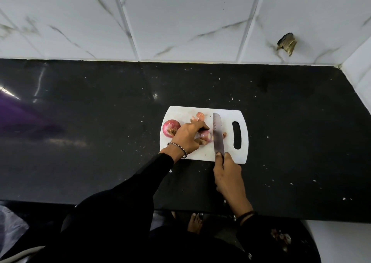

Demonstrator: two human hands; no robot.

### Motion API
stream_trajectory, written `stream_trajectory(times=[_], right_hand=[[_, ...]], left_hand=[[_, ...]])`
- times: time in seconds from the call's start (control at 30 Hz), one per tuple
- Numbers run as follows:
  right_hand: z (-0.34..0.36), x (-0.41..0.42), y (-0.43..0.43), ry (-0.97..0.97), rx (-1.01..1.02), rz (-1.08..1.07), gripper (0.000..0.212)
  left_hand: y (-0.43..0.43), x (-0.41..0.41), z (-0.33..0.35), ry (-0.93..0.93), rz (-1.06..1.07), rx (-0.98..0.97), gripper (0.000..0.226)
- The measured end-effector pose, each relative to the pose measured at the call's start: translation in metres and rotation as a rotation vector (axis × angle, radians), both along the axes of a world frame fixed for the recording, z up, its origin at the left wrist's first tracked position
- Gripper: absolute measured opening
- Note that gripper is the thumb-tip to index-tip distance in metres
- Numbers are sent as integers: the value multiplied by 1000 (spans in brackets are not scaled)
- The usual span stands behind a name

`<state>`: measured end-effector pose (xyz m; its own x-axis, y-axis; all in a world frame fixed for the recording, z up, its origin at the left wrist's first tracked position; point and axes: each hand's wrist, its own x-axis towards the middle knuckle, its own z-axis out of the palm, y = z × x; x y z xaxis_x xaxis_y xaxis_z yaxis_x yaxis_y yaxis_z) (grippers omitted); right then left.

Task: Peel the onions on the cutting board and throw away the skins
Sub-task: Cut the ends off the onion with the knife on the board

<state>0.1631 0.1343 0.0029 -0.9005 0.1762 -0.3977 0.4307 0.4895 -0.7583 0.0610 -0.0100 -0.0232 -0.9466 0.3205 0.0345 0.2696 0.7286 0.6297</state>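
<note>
A white cutting board (226, 154) lies on the black counter. My left hand (187, 137) presses a partly peeled onion (205, 136) down near the board's middle; most of it is hidden under my fingers. My right hand (227, 174) grips the handle of a knife (218, 134), whose blade rests along the onion's right side. A whole red onion (170, 128) with its skin on sits at the board's left edge. Loose pink skins (198, 116) lie at the back of the board, and a small cut piece (224, 135) lies right of the blade.
The black counter (90, 132) stretches wide to the left and right of the board, dotted with small white flecks. A tiled wall (180, 22) stands behind it and a side wall closes the right end. The counter's front edge runs near my body.
</note>
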Motion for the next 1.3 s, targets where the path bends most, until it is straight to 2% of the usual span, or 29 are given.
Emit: stream_trajectory(times=[0.17,0.4,0.63,0.8,1.3], right_hand=[[5,0,-6,20,56,69,27],[-6,-7,-19,47,279,151,19],[-5,-24,-22,37,418,202,18],[-8,-36,-26,-19,440,211,31],[-12,-36,-20,-30,471,235,27]], left_hand=[[2,0,0,-5,33,-18,43],[7,-3,3,-8,47,-66,42],[10,-5,6,-25,45,-107,40],[11,-5,8,-23,37,-112,39],[8,2,4,15,43,-42,39]])
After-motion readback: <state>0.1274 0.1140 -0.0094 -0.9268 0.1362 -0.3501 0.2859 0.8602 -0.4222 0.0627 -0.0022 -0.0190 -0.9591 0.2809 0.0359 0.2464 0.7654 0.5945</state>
